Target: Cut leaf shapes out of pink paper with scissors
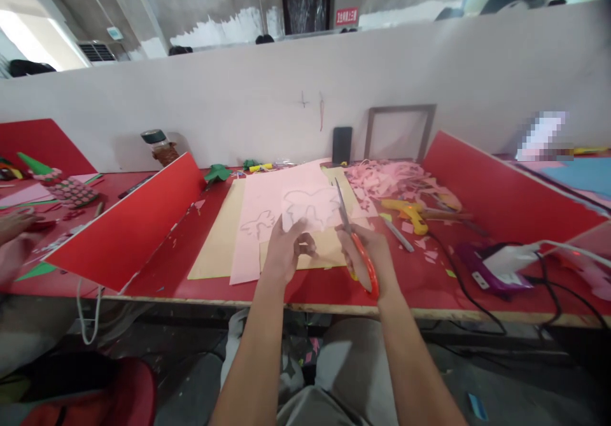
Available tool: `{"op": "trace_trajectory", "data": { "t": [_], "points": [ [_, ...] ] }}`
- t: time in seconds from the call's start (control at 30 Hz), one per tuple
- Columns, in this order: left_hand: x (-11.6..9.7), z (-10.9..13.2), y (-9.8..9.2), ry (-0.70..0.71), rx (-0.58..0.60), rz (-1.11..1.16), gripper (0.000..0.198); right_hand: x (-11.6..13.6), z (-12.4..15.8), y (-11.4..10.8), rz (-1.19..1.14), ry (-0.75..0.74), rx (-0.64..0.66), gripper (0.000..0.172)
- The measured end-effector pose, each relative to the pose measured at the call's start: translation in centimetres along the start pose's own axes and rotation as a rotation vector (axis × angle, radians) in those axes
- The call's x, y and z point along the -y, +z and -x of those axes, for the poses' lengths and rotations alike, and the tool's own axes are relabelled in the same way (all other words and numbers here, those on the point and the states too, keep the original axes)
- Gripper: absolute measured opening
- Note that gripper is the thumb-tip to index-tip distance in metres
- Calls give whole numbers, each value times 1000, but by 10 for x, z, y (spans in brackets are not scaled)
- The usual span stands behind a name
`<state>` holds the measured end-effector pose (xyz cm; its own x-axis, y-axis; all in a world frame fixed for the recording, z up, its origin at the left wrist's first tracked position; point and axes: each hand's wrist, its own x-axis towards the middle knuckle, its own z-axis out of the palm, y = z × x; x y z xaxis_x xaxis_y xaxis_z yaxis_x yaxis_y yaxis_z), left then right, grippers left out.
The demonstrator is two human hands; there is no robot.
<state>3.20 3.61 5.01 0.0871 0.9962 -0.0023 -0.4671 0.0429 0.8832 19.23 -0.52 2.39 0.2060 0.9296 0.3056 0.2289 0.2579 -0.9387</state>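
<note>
My left hand pinches the lower left part of a small pink paper piece with a curved outline drawn on it. Orange-handled scissors are in my right hand, with fingers through the loops. Their blades point up and away, near the right edge of the piece; whether they touch the paper I cannot tell. Beneath lies a larger pink sheet bearing another drawn outline, on top of a cream-coloured sheet on the red table.
Pink scraps heap at the back right, near a yellow glue gun and a marker-like stick. Red boards fence both sides. A purple power strip with cables lies right. A co-worker's hand is at far left.
</note>
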Motion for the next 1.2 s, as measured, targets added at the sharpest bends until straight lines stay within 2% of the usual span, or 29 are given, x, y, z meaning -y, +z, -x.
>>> {"op": "trace_trajectory", "data": {
  "t": [0.1,0.17,0.27,0.4,0.63,0.83,1.03,1.2],
  "points": [
    [-2,13,12,94,-94,108,37,10,21,6,-135,136,-52,48],
    [1,18,21,88,-152,160,36,14,33,11,-194,174,-61,47],
    [8,25,30,72,-151,-15,36,15,42,17,-219,171,-35,46],
    [10,35,30,131,-227,-313,29,18,46,18,-191,165,22,43],
    [0,47,25,187,-223,-401,23,32,55,9,-225,156,155,35],
    [-4,52,31,176,-293,-399,20,29,57,10,-278,148,146,39],
    [-6,53,30,206,-257,-457,14,23,57,9,-263,194,158,46],
    [-3,49,22,230,-180,-436,11,29,52,-3,-260,219,216,47]
  ]
}}
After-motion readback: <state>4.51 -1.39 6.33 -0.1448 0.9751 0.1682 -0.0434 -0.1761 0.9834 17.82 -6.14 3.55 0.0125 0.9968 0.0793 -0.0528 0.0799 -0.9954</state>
